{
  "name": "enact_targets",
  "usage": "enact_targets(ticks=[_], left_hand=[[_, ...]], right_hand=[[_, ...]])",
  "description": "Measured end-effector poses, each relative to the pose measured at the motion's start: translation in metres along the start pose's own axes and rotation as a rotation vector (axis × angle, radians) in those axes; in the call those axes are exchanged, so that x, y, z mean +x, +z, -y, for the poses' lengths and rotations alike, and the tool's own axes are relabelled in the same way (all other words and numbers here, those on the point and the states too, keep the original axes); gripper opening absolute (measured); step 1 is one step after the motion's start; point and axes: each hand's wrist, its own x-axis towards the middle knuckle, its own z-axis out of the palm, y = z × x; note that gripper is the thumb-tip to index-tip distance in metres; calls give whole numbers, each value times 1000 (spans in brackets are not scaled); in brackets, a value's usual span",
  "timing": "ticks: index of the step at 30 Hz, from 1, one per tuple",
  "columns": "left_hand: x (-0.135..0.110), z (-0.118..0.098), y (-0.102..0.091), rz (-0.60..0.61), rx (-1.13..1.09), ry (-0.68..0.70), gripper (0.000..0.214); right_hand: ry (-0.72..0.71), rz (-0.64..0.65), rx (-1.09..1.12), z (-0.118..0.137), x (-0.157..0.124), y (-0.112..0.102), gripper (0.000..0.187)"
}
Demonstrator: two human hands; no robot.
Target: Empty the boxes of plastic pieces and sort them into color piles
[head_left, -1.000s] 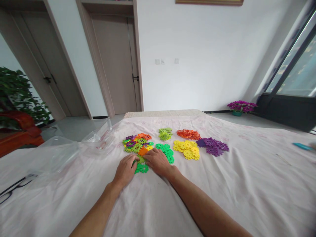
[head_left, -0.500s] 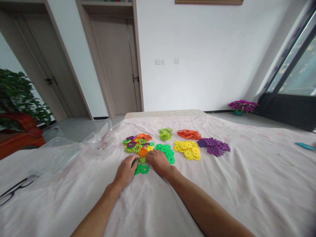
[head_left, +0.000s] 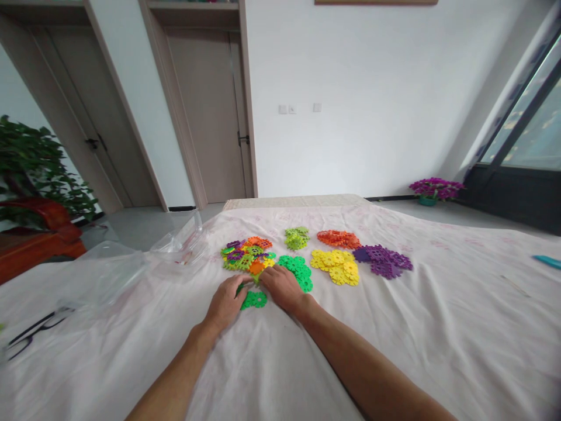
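My left hand [head_left: 227,301] is closed with a green flower-shaped plastic piece [head_left: 239,289] showing between thumb and forefinger. Its forefinger stretches toward my right hand [head_left: 280,285], whose fingers are curled down at the near edge of a mixed pile [head_left: 240,258] of orange, purple, yellow and green pieces. What the right fingertips pinch is hidden. Between the hands a bit of a light-green piece [head_left: 256,279] shows. Just below, more green pieces [head_left: 258,300] lie beside the left thumb. A green heap [head_left: 296,268] sits right behind my right hand.
Sorted heaps stand farther right: yellow [head_left: 337,266], purple [head_left: 385,261], orange [head_left: 338,238], and light green [head_left: 297,237] at the back. Clear plastic boxes [head_left: 103,272] and eyeglasses [head_left: 37,330] lie left on the cloth [head_left: 394,333]. A blue item [head_left: 547,261] is at far right.
The view has shifted slightly. The fingers of both hands have come closer together over the light-green piece, so less of it shows.
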Motion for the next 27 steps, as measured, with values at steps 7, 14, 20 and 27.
enact_targets(ticks=[7,14,20,27], left_hand=[[-3,-2,1,-44,-113,-16,49],[-2,6,4,-18,-85,-38,45],[-1,5,4,8,-82,-41,41],[-1,-1,1,-2,-46,-25,28]], right_hand=[[188,-217,298,-1,-5,3,28],[325,-361,652,-3,-3,14,30],[359,-350,891,3,-1,12,32],[541,-396,879,-16,4,2,29]])
